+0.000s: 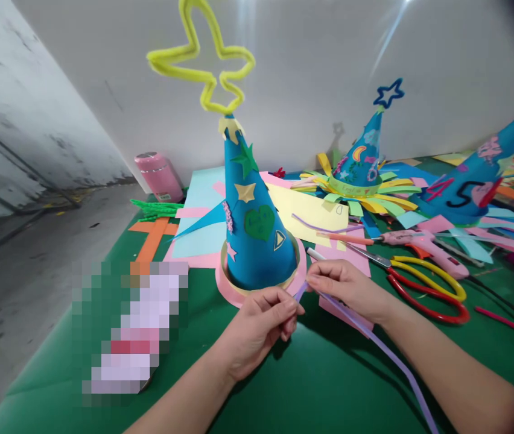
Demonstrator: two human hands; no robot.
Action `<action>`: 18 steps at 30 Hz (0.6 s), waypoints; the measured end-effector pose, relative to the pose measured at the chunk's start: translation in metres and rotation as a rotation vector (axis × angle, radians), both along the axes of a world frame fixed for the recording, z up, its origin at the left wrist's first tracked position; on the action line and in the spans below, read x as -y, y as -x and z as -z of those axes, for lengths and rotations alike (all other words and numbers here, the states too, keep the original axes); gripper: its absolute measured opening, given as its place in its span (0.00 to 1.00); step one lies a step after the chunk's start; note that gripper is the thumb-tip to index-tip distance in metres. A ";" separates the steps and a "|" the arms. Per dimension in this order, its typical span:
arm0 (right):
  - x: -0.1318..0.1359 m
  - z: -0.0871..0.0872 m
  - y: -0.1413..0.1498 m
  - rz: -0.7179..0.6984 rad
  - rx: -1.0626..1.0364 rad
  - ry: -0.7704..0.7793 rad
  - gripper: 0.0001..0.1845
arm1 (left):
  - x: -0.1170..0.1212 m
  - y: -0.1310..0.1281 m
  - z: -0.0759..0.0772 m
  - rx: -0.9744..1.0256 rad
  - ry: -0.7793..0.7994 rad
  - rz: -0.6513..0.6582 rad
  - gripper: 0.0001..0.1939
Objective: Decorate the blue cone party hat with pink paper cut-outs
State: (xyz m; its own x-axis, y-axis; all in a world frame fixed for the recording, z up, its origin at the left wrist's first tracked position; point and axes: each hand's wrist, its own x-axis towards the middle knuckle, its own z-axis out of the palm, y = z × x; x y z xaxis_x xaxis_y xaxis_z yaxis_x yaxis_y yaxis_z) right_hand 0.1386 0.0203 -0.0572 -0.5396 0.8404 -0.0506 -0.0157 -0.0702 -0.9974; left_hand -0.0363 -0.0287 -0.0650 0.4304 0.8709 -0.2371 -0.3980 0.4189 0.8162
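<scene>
A long, thin purple paper strip (pixel 386 346) runs between my two hands and trails down past my right forearm. My left hand (pixel 268 316) pinches its end in front of the hat's brim. Close beside it, my right hand (pixel 345 286) grips the strip between thumb and fingers. Just behind both hands stands a blue paper cone hat (pixel 257 211) with stars, a green heart and a pink rim (pixel 230 293). A yellow pipe-cleaner star (pixel 218 57) tops the cone.
Scissors with red and yellow handles (pixel 424 289) and a pink glue gun (pixel 424 244) lie to the right. Two more decorated cone hats, one with a dark blue star (pixel 359 154), stand behind. At the back left are a pink bottle (pixel 160 178) and green pipe cleaners (pixel 155 210).
</scene>
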 end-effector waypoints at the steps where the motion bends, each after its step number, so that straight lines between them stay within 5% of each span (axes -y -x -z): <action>1: 0.001 0.000 0.000 -0.009 -0.017 0.013 0.10 | 0.001 0.001 0.000 0.009 0.002 0.013 0.08; 8: 0.008 0.003 0.002 -0.035 -0.144 0.168 0.10 | 0.002 0.002 0.001 0.064 0.025 0.047 0.08; 18: 0.010 0.006 0.003 -0.024 -0.103 0.161 0.10 | 0.000 0.001 0.000 0.137 0.041 -0.014 0.08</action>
